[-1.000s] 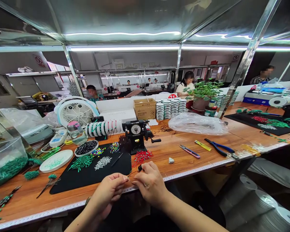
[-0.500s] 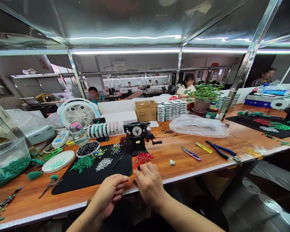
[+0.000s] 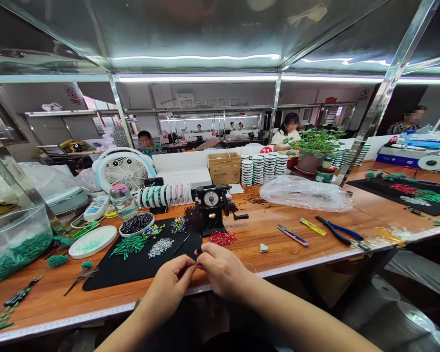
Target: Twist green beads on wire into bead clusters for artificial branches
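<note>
Near the table's front edge, my left hand [image 3: 174, 278] and my right hand [image 3: 220, 269] meet fingertip to fingertip. Both are closed in a pinch, and whatever they hold is too small or hidden to name. A dark band shows at a right-hand finger. Just beyond them lie small red pieces [image 3: 222, 238] at the foot of a black hand-cranked machine with a dial [image 3: 211, 205]. To the left, a black mat [image 3: 113, 271] carries green tube-like pieces [image 3: 129, 246], clear beads [image 3: 161, 247], multicoloured beads [image 3: 178, 224] and a thin dark tool [image 3: 182, 243].
On the right lie tweezers [image 3: 292, 235], a yellow cutter [image 3: 313, 226], blue-handled pliers [image 3: 339, 230] and a small white piece [image 3: 264, 248]. Left are a white plate [image 3: 108, 235], a bowl of dark beads [image 3: 136, 225] and a fan [image 3: 125, 171]. Behind stand spool stacks [image 3: 257, 170] and a plastic bag [image 3: 304, 193].
My hands have come together, the left moving up and right until its fingertips meet those of the right. The whole view has shifted slightly.
</note>
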A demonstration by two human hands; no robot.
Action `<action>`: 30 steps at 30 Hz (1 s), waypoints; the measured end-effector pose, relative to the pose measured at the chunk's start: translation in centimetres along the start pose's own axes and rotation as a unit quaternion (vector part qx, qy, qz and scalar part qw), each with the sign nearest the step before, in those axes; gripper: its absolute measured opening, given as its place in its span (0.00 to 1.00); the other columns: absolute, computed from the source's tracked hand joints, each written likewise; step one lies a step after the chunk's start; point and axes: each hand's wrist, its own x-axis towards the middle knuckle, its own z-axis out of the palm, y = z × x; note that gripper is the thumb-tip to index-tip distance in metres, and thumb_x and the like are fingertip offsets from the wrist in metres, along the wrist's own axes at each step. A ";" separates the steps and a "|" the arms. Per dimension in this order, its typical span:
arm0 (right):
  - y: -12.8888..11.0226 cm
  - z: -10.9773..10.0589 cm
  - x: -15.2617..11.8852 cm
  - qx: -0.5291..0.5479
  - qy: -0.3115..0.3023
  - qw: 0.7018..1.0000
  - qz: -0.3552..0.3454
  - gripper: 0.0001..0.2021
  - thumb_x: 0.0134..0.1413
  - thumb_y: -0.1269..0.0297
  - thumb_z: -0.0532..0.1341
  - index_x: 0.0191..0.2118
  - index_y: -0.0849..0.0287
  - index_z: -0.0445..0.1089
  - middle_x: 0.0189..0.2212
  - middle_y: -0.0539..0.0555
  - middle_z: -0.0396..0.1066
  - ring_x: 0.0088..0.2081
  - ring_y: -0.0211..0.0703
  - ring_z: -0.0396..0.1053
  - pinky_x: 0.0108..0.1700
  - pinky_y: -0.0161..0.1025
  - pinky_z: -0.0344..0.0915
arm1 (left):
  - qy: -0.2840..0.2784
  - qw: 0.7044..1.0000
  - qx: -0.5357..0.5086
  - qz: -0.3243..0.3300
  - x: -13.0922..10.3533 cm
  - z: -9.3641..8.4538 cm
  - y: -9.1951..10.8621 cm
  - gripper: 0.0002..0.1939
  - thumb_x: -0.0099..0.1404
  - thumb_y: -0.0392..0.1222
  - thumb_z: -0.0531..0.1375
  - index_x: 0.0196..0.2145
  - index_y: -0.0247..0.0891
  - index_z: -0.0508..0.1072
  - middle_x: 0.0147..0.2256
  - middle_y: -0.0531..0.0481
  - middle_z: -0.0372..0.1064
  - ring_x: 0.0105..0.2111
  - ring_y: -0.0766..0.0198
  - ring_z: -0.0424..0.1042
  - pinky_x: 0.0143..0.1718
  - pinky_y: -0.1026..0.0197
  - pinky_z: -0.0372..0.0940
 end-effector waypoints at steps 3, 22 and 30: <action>0.5 -0.3 1.6 0.056 -0.017 0.996 0.066 0.07 0.53 0.78 0.53 0.35 0.61 0.65 0.35 0.54 0.63 0.35 0.39 0.63 0.37 0.34 0.61 | 0.002 0.987 0.121 0.102 -0.1 0.2 -0.1 0.12 0.65 0.42 0.51 0.34 0.41 0.73 0.31 0.48 0.69 0.32 0.60 0.67 0.36 0.61 0.60; -2.0 0.6 0.0 0.164 0.040 0.950 0.262 0.06 0.51 0.62 0.63 0.26 0.57 0.74 0.23 0.49 0.68 0.27 0.37 0.65 0.30 0.34 0.58 | 0.010 0.957 -0.262 -0.119 0.5 0.3 0.4 0.08 0.55 0.43 0.59 0.27 0.35 0.73 0.14 0.58 0.58 0.15 0.72 0.52 0.20 0.67 0.51; -1.4 0.0 0.4 0.054 0.047 0.996 0.051 0.10 0.52 0.79 0.53 0.35 0.60 0.67 0.38 0.57 0.64 0.41 0.43 0.62 0.42 0.38 0.61 | -0.021 0.991 -0.132 -0.003 0.4 -0.6 0.5 0.06 0.55 0.41 0.61 0.24 0.38 0.74 0.29 0.48 0.71 0.33 0.60 0.67 0.39 0.62 0.59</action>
